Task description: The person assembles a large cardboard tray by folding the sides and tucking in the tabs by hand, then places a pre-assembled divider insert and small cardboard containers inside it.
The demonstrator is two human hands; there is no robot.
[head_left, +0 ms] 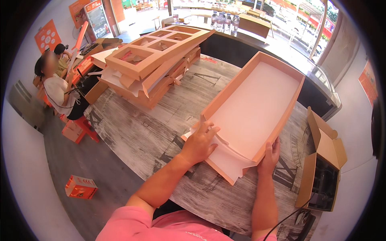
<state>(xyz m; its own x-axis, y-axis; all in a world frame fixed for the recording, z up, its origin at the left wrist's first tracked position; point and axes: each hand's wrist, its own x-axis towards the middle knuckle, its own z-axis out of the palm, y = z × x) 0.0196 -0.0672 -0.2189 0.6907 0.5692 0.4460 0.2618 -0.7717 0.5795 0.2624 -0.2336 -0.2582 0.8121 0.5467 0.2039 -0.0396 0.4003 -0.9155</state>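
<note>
A long, shallow cardboard box (257, 100), brown outside and white inside, lies on the table in front of me. Its long side walls and far wall stand up. At the near end a flap (227, 160) slopes outward, not upright. My left hand (200, 141) is at the near left corner with fingers curled over the folded cardboard, thumb toward the flap. At the near right corner my right hand (268, 157) grips the side wall from outside, its thumb by the edge; some of its fingers are hidden behind the wall.
Cardboard trays with square cutouts (155, 48) are stacked at the back left of the wooden table (132, 132). An open box with black contents (323, 176) stands at right. Water bottles (225, 22) sit on the far counter. A person (56, 86) is at left; an orange box (81, 187) lies on the floor.
</note>
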